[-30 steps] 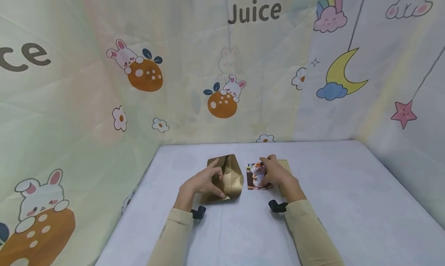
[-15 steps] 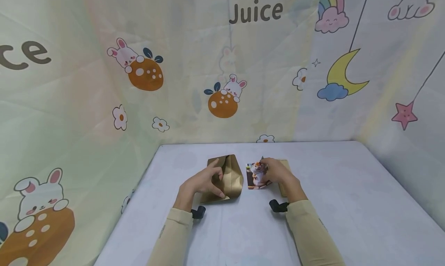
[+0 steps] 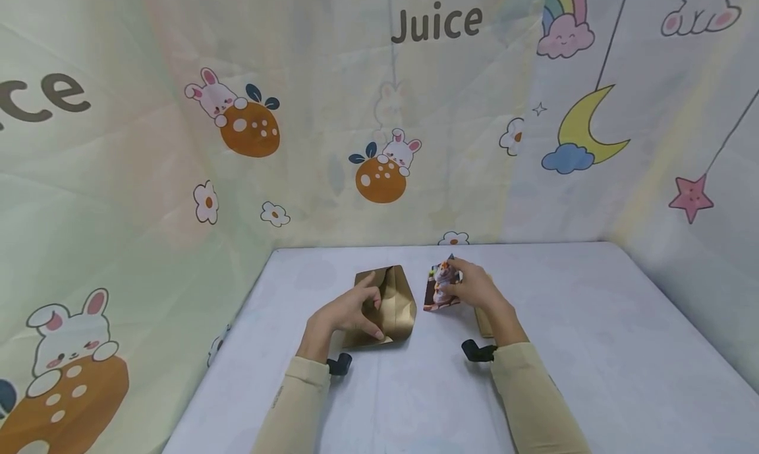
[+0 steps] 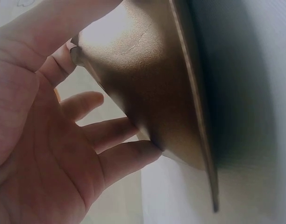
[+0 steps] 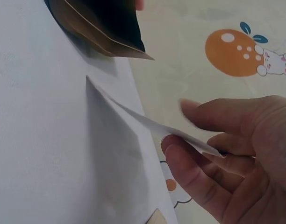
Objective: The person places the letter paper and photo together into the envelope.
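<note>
While the gold envelope is being gripped, mouth gaping, by the left hand, the picture card is being pinched, tilted beside it, by the right hand; insertion is seemingly being prepared, card-to-mouth alignment being needed next.

On the surface, the envelope lies left of centre, the left hand at its left side, with thumb at the near end and fingers toward the far end. Just right of the envelope and apart from it, the photo card is tilted up in the right hand, which grips its right side. Right of the card, partly hidden beneath the right hand and wrist, lies a flat rectangular piece. A fabric backdrop stands behind the surface and along both sides.
</note>
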A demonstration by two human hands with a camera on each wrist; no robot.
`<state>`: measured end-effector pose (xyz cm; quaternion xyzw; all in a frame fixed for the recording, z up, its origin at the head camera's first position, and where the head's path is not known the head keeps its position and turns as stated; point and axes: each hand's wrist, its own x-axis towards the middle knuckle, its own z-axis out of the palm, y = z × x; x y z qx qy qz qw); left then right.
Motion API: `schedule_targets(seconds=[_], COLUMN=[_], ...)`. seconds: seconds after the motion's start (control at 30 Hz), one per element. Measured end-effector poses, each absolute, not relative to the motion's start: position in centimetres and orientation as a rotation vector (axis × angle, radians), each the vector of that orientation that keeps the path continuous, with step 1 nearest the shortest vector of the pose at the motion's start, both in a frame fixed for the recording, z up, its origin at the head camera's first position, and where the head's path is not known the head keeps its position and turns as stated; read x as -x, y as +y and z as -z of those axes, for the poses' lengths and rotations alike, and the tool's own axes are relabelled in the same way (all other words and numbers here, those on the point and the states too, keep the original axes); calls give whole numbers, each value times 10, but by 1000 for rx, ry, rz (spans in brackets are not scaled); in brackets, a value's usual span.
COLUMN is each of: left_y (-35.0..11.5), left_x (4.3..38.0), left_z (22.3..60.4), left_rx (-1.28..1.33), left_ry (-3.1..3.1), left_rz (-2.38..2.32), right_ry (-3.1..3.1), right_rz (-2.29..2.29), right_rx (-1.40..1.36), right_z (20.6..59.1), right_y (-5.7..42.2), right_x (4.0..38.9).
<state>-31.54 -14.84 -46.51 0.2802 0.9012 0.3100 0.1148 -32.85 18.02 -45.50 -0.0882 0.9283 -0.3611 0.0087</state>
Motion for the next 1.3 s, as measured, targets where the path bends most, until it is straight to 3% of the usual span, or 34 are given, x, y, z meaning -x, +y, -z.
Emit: schedule_targets(seconds=[0.67,1.3], left_y=[-149,-147], left_x=[314,316], left_z=[466,465], left_rx=[-814,-815], left_ry=[2646,2651], left_rz=[-911,-907], right_ry=[2826,2659], right_rz=[1388,1338], right_rx=[317,500], right_z=[443,450], right_y=[173,133], right_x=[327,321])
